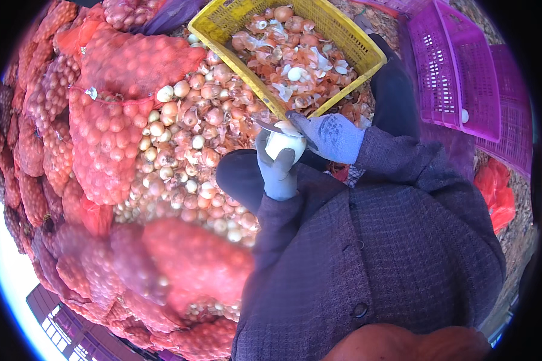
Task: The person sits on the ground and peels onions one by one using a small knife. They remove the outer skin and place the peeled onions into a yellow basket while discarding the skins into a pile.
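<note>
My left hand (278, 169), in a grey-blue work glove, grips a mostly peeled white onion (285, 146) from below. My right hand (332, 135), gloved alike, holds a knife whose blade (278, 129) lies across the top of the onion. Most of the knife's handle is hidden in the right fist. Just beyond both hands stands a yellow plastic crate (280, 108) with its near corner beside them. Inside it are loose onion skins (298, 61) and a few pale onions. A heap of loose onions (198, 117) spreads to the left of my hands.
Red mesh sacks of onions (106, 153) are piled high on the left and toward the lower left. Purple plastic crates (460, 76) stand at the upper right, with one white onion (464, 116) in view there. A red plastic bag (494, 194) lies at the right.
</note>
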Motion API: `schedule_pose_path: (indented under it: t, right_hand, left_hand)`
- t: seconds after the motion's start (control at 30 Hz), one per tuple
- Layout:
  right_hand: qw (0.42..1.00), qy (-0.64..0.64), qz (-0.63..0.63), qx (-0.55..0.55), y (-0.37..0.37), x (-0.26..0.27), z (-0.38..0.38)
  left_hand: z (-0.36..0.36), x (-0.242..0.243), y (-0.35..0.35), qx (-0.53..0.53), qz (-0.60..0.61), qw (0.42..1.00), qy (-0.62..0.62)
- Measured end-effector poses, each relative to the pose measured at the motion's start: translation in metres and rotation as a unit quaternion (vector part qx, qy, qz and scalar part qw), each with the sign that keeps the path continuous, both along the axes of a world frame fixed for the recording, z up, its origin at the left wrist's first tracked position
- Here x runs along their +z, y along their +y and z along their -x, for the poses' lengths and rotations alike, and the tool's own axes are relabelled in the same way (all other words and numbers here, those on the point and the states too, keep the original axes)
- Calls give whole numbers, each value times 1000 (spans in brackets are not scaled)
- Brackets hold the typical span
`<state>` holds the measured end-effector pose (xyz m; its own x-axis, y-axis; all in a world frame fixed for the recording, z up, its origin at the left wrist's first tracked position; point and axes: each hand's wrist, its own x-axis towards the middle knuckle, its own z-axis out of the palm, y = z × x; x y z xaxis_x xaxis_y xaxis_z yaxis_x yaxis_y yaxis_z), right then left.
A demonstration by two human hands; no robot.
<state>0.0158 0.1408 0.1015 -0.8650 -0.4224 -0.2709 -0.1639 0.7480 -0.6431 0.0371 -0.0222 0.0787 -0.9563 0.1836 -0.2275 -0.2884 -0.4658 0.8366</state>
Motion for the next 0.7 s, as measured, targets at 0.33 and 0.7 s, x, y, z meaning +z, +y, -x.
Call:
schedule_pose_path:
  t: [0.33, 0.7]
  right_hand:
    - [989, -43, -43, -132, 16, -96, 1]
    - [972, 55, 192, -123, 18, -10, -14]
  left_hand:
    - [-2, -7, -1, -22, -16, 999, 41]
    - [15, 3, 2, 26, -79, 996, -10]
